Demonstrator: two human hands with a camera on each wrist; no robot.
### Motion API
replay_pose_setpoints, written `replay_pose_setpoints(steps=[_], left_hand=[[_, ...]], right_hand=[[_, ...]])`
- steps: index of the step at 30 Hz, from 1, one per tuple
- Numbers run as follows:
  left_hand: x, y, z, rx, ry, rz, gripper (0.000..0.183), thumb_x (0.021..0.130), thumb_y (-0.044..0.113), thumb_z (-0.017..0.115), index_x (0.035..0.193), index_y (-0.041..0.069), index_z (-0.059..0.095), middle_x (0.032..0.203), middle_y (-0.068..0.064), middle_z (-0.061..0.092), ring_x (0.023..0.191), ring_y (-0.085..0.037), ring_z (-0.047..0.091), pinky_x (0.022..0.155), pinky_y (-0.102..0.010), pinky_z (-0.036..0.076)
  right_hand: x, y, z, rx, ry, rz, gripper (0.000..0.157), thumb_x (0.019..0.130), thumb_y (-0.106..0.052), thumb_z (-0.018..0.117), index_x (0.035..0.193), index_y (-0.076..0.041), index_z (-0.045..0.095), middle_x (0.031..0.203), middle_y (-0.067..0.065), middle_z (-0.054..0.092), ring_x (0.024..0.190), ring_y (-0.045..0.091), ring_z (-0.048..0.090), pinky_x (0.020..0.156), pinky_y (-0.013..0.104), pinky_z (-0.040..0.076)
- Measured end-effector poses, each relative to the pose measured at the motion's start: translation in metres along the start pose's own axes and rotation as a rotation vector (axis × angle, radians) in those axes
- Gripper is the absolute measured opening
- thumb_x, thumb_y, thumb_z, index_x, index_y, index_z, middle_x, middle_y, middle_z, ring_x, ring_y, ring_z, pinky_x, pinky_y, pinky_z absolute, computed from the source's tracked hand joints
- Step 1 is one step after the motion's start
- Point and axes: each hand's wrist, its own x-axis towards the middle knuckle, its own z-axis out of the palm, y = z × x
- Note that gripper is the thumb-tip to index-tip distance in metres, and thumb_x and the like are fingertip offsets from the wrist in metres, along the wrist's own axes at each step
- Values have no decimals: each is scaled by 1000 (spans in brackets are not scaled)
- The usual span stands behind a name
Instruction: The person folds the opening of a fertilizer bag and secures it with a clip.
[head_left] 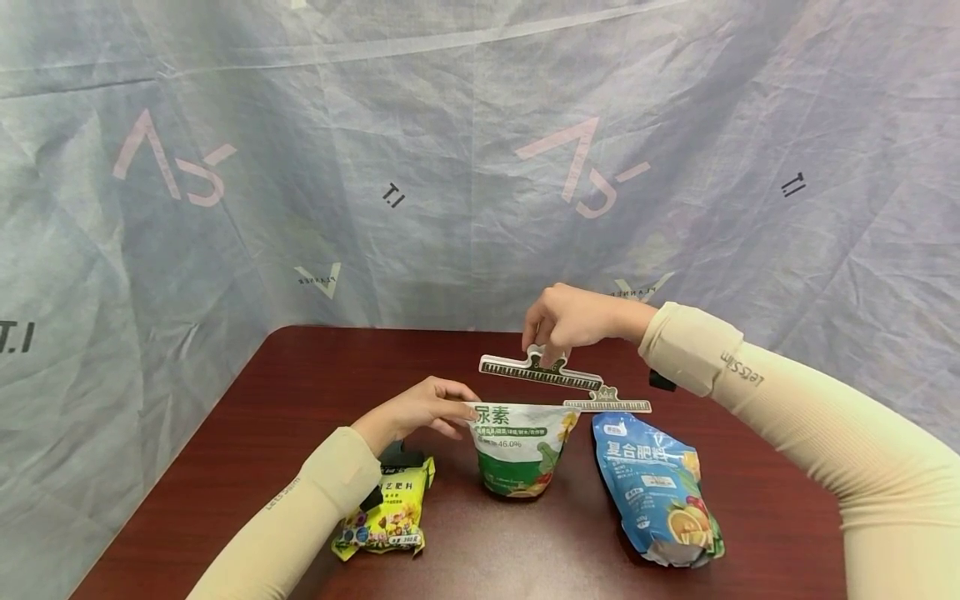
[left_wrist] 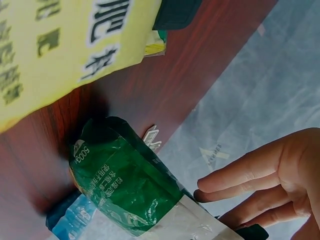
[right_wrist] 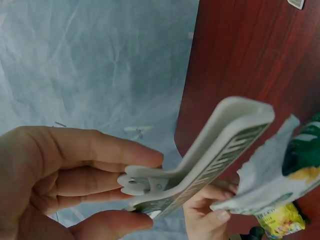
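A green-and-white urea fertilizer bag (head_left: pixel 517 467) stands upright on the table, its white top folded flat across. My left hand (head_left: pixel 429 408) pinches that bag's upper left corner between thumb and fingers; the right wrist view shows this hold from the other side. Above and behind the bag's top, my right hand (head_left: pixel 576 317) grips a long white sealing clip (head_left: pixel 502 367) by its handles, thumb on one side and fingers on the other. A gap shows between the two long bars of the clip (right_wrist: pixel 227 131) in the right wrist view.
A second sealing clip (head_left: pixel 626 407) lies on the table behind a blue fertilizer bag (head_left: pixel 648 500) at the right. Under my left forearm, a yellow fertilizer bag (head_left: pixel 390 517) lies on the dark red table (head_left: pixel 300 392). A grey printed curtain (head_left: pixel 450 167) hangs behind the table.
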Motion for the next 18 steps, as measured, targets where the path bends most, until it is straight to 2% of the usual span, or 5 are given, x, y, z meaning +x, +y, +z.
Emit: replay_pose_setpoints(steps=[10, 18], left_hand=[[0, 1, 0, -15, 5, -10, 26, 81, 18, 70, 103, 5, 67, 93, -7, 66, 90, -29, 62, 76, -49, 50], [1, 0, 1, 0, 11, 3, 35, 81, 16, 69, 112, 2, 63, 100, -9, 66, 91, -27, 63, 75, -48, 51]], right_hand=[[-2, -14, 12, 1, 15, -105, 20, 71, 3, 72, 88, -7, 72, 81, 0, 70, 68, 9, 66, 56, 28, 53], [-1, -18, 19, -69, 23, -183, 21, 72, 6, 70, 86, -9, 72, 81, 0, 70, 69, 4, 65, 58, 22, 52]])
